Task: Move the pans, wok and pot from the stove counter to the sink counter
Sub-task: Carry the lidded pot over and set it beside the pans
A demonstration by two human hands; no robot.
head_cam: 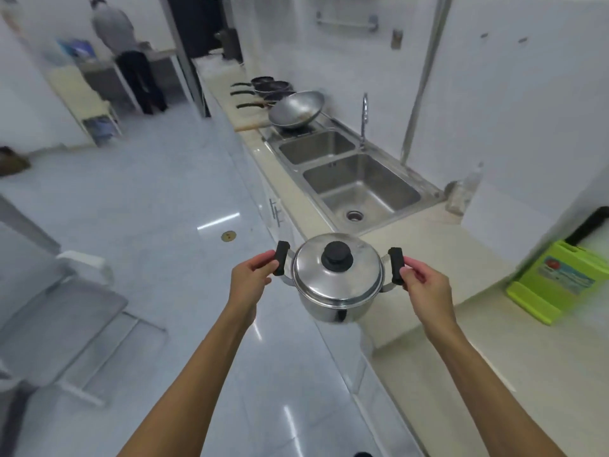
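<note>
I have the pot (336, 291) lifted in the air at the counter's front edge, near the sink (362, 189), its lid (339, 275) seated on top with the black knob (336, 253) in the middle, so I cannot see what is inside. My left hand (252, 275) has its fingers curled and clamped around the left black handle (280, 258); my right hand (420, 280) pinches the right black handle (395, 265) between thumb and fingers. The double sink lies just beyond the pot: both steel basins look empty, the near one showing only its drain (354, 216). A tap (363, 120) stands at the far rim. On the counter past the sink the wok (296, 110) sits tilted on the drainboard end, nothing visible in it, and behind it three dark pans (273, 89) are lined up with their handles pointing toward the floor side; their contents are too small to make out. At the right, a green board (557, 278) leans against the wall with a printed label on it, blue with a red mark, but the writing is too blurred to read. A clear bottle (464, 192) stands by the sink's right corner, label unreadable. Far back, another person (128, 54) stands at a table.
</note>
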